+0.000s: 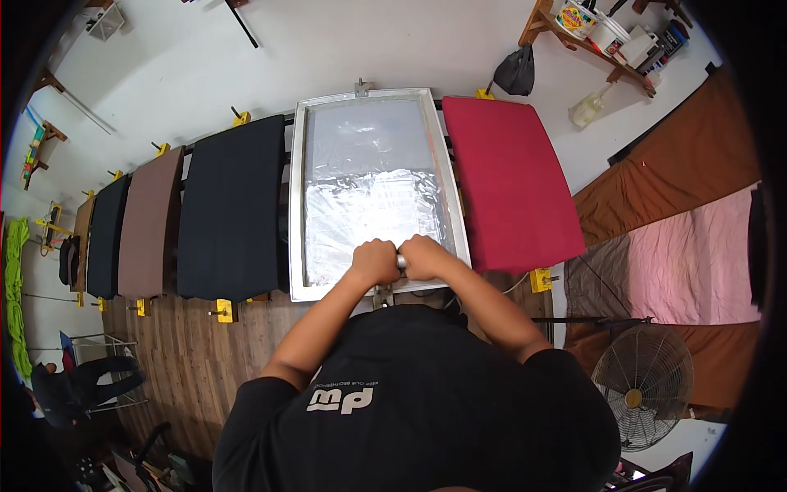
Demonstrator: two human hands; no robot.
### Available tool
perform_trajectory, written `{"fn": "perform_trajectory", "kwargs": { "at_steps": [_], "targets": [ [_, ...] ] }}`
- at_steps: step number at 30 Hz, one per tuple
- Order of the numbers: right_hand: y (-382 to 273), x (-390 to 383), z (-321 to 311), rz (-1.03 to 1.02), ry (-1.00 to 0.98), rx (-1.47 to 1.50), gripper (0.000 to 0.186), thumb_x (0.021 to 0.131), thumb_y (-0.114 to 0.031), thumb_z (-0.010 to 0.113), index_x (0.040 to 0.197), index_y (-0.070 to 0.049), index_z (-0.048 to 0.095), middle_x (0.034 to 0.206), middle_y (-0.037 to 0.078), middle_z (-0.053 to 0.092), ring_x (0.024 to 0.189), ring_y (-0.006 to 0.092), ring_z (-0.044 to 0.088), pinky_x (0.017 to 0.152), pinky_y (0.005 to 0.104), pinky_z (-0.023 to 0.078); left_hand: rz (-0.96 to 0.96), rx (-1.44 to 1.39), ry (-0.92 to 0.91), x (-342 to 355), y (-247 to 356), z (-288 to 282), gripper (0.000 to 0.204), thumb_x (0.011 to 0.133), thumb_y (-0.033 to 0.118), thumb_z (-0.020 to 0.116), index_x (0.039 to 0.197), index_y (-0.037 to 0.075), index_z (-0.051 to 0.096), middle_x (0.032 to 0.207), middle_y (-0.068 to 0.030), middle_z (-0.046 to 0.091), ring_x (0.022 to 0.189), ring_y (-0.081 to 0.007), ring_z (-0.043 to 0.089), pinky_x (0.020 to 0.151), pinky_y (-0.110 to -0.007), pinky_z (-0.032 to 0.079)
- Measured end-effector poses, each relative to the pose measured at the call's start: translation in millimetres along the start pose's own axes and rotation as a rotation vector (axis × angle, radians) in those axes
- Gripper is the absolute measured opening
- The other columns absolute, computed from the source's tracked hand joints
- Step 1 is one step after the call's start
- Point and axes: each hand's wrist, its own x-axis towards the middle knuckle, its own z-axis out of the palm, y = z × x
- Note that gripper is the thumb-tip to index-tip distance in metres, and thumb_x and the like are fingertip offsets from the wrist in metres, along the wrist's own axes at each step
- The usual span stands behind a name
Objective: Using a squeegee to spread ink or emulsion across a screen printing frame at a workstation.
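A screen-printing frame (298, 197) with a silvery metal rim and grey mesh stands in the middle, its lower half streaked with white, glossy material. My left hand (374, 262) and my right hand (425, 256) are closed side by side near its near edge, gripping a silver metal bar (402, 261) that shows between them. The rest of the bar is hidden by my fingers. Right of the frame lies a red cloth-covered board (512, 180); left of it, a black one (229, 205).
More cloth-covered boards (147, 221) line up leftward. A standing fan (635, 373) is at lower right beside hanging brown and pink fabrics (680, 262). A wall shelf (537, 25) holds tubs. A person in dark clothes (74, 385) is at lower left by a metal rack.
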Motion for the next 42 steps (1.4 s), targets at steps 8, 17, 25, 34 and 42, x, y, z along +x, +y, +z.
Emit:
{"fn": "perform_trajectory", "kwargs": {
  "at_steps": [8, 17, 25, 34, 42],
  "targets": [
    [22, 34, -8, 0.019, 0.277, -0.01, 0.02, 0.067, -0.013, 0.072, 0.084, -0.003, 0.072, 0.088, 0.022, 0.071, 0.085, 0.0397, 0.07, 0.078, 0.0481, 0.057, 0.154, -0.029, 0.349, 36, -18, 4, 0.022, 0.071, 0.025, 0.075, 0.083, 0.007, 0.075, 0.081, -0.0182, 0.071, 0.075, -0.036, 0.071, 0.069, -0.047, 0.058],
    [4, -4, 0, 0.012, 0.021, 0.009, 0.02, 0.066, -0.012, 0.07, 0.083, -0.003, 0.074, 0.085, 0.022, 0.072, 0.083, 0.0407, 0.071, 0.077, 0.0479, 0.058, 0.041, -0.083, -0.018, -3, -3, -7, 0.021, 0.07, 0.024, 0.071, 0.085, 0.011, 0.078, 0.081, -0.0193, 0.073, 0.079, -0.0378, 0.072, 0.075, -0.046, 0.059],
    [24, 56, -26, 0.023, 0.215, -0.063, 0.019, 0.068, -0.012, 0.071, 0.085, -0.003, 0.075, 0.089, 0.023, 0.072, 0.086, 0.0408, 0.071, 0.08, 0.0489, 0.058, 0.003, -0.03, 0.205, 62, -28, -13, 0.026, 0.072, 0.03, 0.072, 0.092, 0.014, 0.079, 0.085, -0.0163, 0.074, 0.082, -0.0357, 0.073, 0.075, -0.046, 0.06],
    [-2, 0, 16, -0.014, 0.107, 0.003, 0.022, 0.063, -0.016, 0.072, 0.08, -0.002, 0.074, 0.085, 0.024, 0.072, 0.081, 0.0413, 0.071, 0.076, 0.0484, 0.058, 0.068, -0.057, 0.008, -8, -12, 13, 0.026, 0.07, 0.028, 0.072, 0.089, 0.012, 0.079, 0.084, -0.0182, 0.074, 0.083, -0.0361, 0.073, 0.077, -0.046, 0.059],
    [13, 26, -20, 0.006, 0.31, 0.036, 0.014, 0.068, -0.009, 0.069, 0.08, -0.002, 0.072, 0.085, 0.024, 0.07, 0.083, 0.0422, 0.069, 0.077, 0.0499, 0.057, 0.151, -0.081, 0.408, 30, -19, -7, 0.017, 0.074, 0.022, 0.069, 0.082, 0.007, 0.074, 0.082, -0.0161, 0.071, 0.076, -0.0374, 0.07, 0.07, -0.047, 0.058]
  ]
}}
